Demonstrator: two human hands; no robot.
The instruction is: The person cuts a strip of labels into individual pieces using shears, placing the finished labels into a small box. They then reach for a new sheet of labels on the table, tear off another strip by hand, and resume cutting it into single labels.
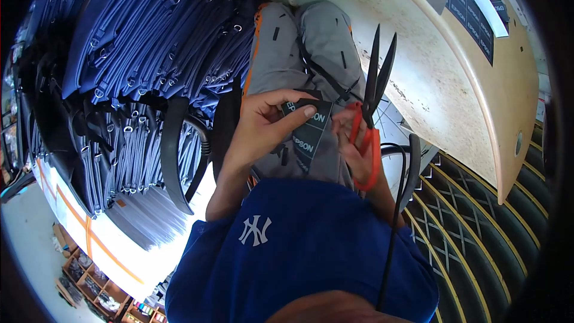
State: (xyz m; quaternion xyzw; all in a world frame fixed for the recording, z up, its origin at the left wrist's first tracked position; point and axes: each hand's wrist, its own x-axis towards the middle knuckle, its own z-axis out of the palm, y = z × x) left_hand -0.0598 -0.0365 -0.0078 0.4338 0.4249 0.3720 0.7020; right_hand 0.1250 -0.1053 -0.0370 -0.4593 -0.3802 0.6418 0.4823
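Observation:
Black labels with white EPSON print (307, 134) hang above my lap, near the middle of the view. My left hand (266, 122) pinches their upper part between thumb and fingers. Just right of the labels is my right hand (357, 152), closed around the red handles of a pair of scissors (373, 87). The scissors' dark blades point up and away from me, slightly apart, and do not touch the labels. Part of my right hand's fingers is hidden behind the red handles.
Stacks of blue straps with metal rings (161, 36) fill the left side. A curved pale tabletop (442, 78) bears more EPSON label sheets (472, 21) at the upper right. Chair armrests (174, 152) flank me. A black cable (393, 245) runs down my right side.

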